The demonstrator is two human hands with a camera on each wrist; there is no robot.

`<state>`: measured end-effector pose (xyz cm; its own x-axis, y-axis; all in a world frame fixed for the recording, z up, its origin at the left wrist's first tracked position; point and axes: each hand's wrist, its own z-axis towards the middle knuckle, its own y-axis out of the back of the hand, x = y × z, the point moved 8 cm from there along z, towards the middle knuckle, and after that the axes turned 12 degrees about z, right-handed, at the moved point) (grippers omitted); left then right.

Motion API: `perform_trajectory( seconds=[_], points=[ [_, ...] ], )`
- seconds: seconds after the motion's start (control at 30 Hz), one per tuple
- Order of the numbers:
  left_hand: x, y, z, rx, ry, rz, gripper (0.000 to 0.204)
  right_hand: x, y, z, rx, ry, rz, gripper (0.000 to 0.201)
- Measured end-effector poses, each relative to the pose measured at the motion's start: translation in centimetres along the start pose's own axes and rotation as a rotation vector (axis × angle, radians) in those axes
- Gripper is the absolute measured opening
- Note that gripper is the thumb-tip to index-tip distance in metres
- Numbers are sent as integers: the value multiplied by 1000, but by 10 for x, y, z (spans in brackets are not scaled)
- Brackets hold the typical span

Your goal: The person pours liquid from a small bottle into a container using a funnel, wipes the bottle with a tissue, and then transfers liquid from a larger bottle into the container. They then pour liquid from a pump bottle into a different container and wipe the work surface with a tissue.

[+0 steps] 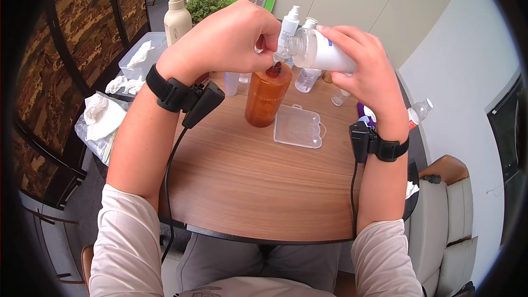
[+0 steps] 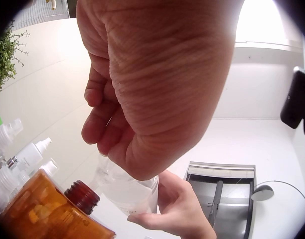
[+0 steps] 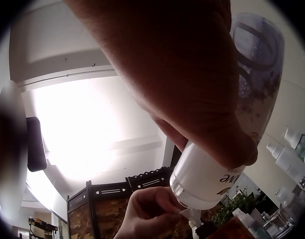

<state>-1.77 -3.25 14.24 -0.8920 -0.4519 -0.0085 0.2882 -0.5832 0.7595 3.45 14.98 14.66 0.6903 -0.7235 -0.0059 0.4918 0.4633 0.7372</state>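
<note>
My right hand (image 1: 363,63) grips a clear bottle with a white label (image 1: 330,54), tilted so its neck points left. In the right wrist view this bottle (image 3: 205,177) slants down toward a small clear funnel (image 3: 192,216). The fingers of my left hand (image 1: 236,36) pinch this funnel, which they mostly hide in the head view. Below stands an amber bottle (image 1: 268,99) on the table, upright and uncapped. Its dark threaded neck (image 2: 82,196) shows close to the hands in the left wrist view.
On the wooden table (image 1: 264,187) lies a clear plastic lid (image 1: 298,126) in front of the amber bottle. Behind stand a white spray bottle (image 1: 289,25) and several small clear containers. A beige pump bottle (image 1: 177,16) and a plant (image 1: 209,5) are at the back left.
</note>
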Motion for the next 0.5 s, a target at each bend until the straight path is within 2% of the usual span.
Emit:
perform_trajectory(
  seconds=[0.5],
  points=[
    [1, -1, 0, 13, 0, 11, 13, 0, 0, 0, -1, -14, -7, 68]
  ],
)
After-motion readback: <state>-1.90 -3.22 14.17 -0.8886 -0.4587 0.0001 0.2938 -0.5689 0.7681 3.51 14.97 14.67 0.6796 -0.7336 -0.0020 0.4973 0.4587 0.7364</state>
